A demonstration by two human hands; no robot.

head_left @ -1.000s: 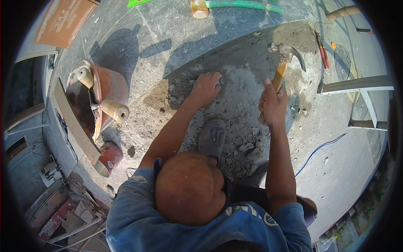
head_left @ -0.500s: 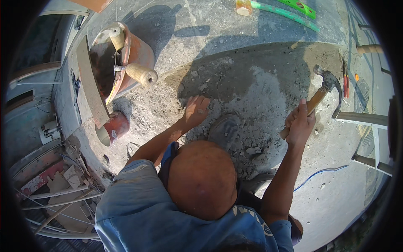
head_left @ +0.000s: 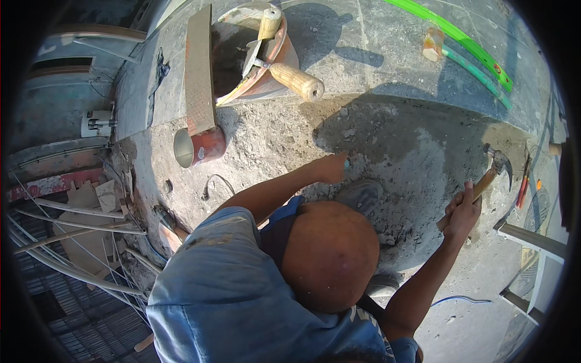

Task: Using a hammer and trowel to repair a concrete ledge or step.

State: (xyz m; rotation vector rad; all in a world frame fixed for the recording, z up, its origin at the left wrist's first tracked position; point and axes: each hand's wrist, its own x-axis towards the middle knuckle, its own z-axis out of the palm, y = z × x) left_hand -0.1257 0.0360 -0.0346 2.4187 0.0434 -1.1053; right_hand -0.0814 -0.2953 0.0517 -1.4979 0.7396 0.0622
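My right hand (head_left: 463, 212) is wrapped around the wooden handle of a claw hammer (head_left: 486, 181). The hammer's metal head points away from me, just over the rough ground at the right. Low over the broken mortar (head_left: 357, 130), my left hand (head_left: 330, 169) is closed, its fingers curled mostly out of sight. A small pale-blue spot shows at its fingertips, too small to name. Beneath and behind that hand a dark shoe (head_left: 362, 195) rests on the rubble.
Far left stands a bucket (head_left: 290, 60) holding wooden-handled trowels, with a long flat board (head_left: 200, 72) leaning beside it. A red can (head_left: 209, 147) lies nearby. Far right are a mallet (head_left: 433, 45) and a green level (head_left: 460, 37). A metal frame (head_left: 532, 239) stands at right.
My left hand has lifted from lying spread on the rubble and closed. The whole view has shifted, so surroundings appear farther right. My right hand keeps the hammer.
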